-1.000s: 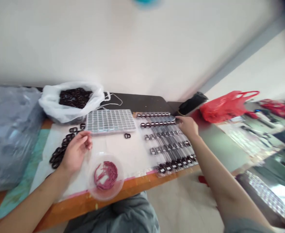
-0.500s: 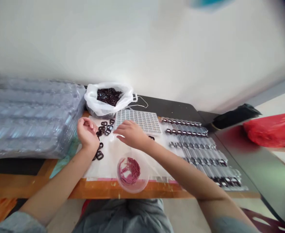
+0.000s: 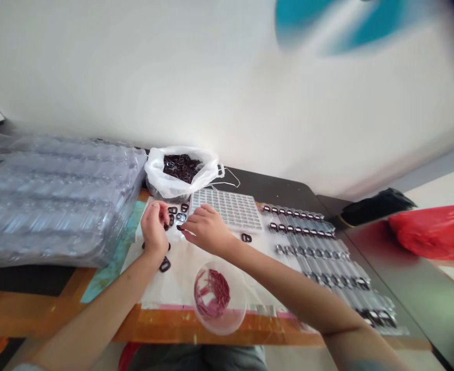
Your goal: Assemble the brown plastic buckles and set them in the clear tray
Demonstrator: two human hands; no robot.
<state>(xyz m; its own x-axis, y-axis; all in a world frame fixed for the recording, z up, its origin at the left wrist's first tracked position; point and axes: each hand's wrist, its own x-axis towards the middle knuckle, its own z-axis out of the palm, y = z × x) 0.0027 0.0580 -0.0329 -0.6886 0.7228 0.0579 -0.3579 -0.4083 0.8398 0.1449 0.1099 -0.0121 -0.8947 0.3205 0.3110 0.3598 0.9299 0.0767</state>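
My left hand [image 3: 155,226] is curled closed over the paper beside loose dark buckles [image 3: 165,265]; what its fingers hold, if anything, is hidden. Just right of it, my right hand [image 3: 205,226] pinches a small dark piece [image 3: 179,228] between thumb and fingers. A white gridded tray [image 3: 230,208] lies behind my right hand. One more dark buckle [image 3: 246,237] rests below the tray. Nearer the table edge stands a clear round tub [image 3: 236,309] with thin pinkish-red sticks [image 3: 213,293] in it.
Behind the hands sits a white plastic bag [image 3: 159,178] full of dark buckles. Bulky clear-wrapped packs [image 3: 56,201] fill the left. Rows of clear strips with dark buckles [image 3: 307,252] lie right, with black [image 3: 379,206] and red bags [image 3: 439,232] beyond.
The view has tilted up, so the table appears lower. My right hand now shows a dark piece at its fingertips, and the two hands are slightly closer together.
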